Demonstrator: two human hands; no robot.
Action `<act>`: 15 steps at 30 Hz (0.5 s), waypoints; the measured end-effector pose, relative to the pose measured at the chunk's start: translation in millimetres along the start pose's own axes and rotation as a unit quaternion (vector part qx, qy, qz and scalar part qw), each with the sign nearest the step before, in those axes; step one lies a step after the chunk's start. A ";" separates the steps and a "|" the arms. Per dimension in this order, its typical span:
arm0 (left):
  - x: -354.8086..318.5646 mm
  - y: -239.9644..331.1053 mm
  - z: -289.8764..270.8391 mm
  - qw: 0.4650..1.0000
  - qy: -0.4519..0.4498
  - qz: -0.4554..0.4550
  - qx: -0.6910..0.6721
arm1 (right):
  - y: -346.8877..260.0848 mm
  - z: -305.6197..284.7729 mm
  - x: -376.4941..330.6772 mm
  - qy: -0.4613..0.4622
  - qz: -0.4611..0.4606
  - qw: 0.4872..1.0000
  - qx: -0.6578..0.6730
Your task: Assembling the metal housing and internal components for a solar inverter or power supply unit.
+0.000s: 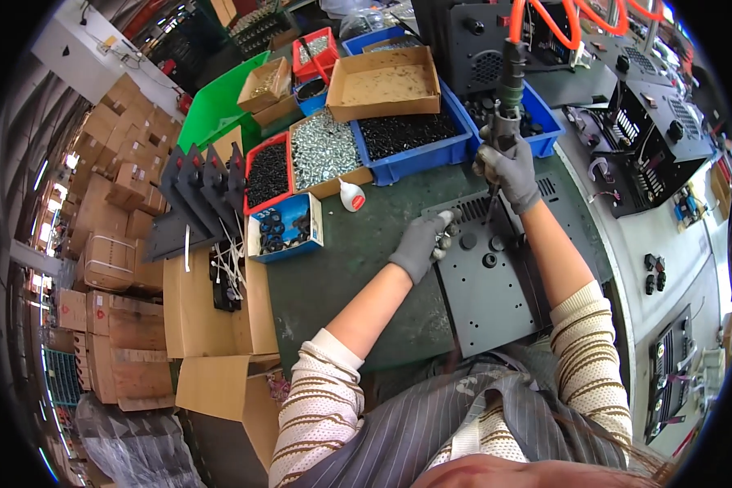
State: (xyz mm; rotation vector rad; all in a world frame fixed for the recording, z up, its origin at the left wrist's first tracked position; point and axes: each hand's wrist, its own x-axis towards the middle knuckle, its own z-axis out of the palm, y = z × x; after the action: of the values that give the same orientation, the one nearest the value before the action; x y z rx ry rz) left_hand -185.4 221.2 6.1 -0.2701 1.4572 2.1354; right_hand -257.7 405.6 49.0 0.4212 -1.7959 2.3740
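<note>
My right hand, in a grey glove, is wrapped round an upright air screwdriver that hangs from an orange coiled hose. Its thin bit points down onto a dark grey metal panel with slots and round holes. At the panel's left edge is my left hand, also gloved, its fingers curled; what they hold, if anything, is hidden. Black round parts sit on the panel between my hands.
Beyond my hands stand a blue bin of black screws, a box of silver screws and an empty cardboard tray. A white bottle and a small box of black rings are left. Black metal housings stand right.
</note>
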 end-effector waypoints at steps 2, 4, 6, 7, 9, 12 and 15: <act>-2.7 -2.0 6.4 1.000 0.007 0.016 0.015 | 1.4 -5.4 4.3 -0.038 0.005 0.999 0.017; -1.8 -3.1 6.3 0.999 0.033 0.027 0.003 | -5.3 -4.2 1.9 -0.025 -0.021 0.999 0.026; 1.2 -3.1 4.1 0.998 0.038 0.007 -0.055 | -25.0 5.6 -11.1 0.008 -0.048 0.999 0.021; -0.4 -3.4 2.8 0.992 0.043 -0.020 -0.115 | -33.7 9.7 -16.3 0.000 -0.069 0.996 0.055; -6.6 -0.8 -1.3 0.985 0.028 -0.037 -0.166 | -56.7 22.3 -31.4 -0.002 -0.121 0.987 0.101; -19.6 0.0 5.1 0.979 -0.003 -0.052 -0.199 | -73.1 22.7 -55.3 0.012 -0.131 0.981 0.143; -34.3 -4.3 10.0 0.983 -0.019 -0.044 -0.179 | -82.8 22.9 -79.9 0.017 -0.115 0.978 0.172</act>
State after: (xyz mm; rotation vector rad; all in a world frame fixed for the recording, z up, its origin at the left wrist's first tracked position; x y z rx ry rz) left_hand -153.1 220.7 22.0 -0.4134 1.0131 2.3066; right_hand -155.8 411.7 106.9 0.5851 -1.2416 2.5038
